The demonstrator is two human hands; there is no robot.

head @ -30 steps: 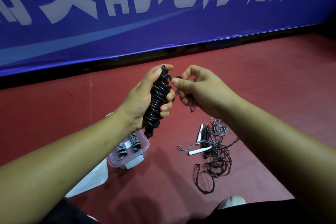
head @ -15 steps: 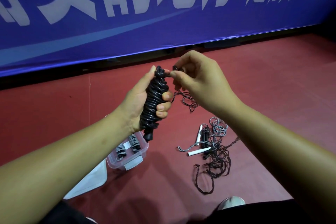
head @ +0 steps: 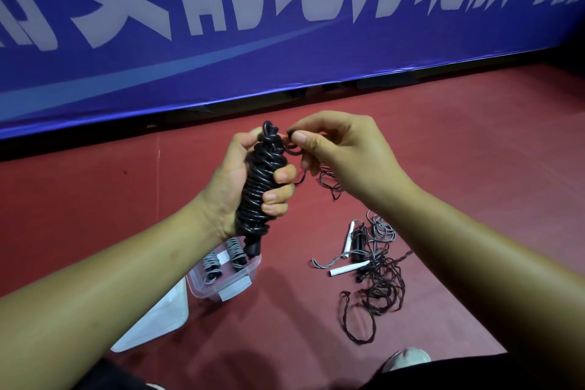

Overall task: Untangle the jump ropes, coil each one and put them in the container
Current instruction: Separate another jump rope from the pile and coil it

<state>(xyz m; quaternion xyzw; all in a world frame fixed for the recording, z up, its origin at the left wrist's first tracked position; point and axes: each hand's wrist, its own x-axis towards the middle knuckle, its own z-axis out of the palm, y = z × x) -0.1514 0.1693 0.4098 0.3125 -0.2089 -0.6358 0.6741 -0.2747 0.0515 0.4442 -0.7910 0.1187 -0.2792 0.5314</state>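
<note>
1. The black jump rope was wound into a tight bundle and held upright in the air above the floor. The left hand was clenched round its middle. The fingers of the right hand pinched its loose end at the top.
2. If that pinch slipped before the end was tucked in, the springy top turns would likely loosen and the coil would start to unwind.
3. A thin strand dangled under the right hand; whether it belonged to this rope could not be told. Caught in the wrap, it might snag the bundle.
4. The container on the floor below already held two coiled ropes. A careless drop could miss it or knock them loose.
5. A tangle lay well apart to the right, and a trailing end could catch in it.
</note>
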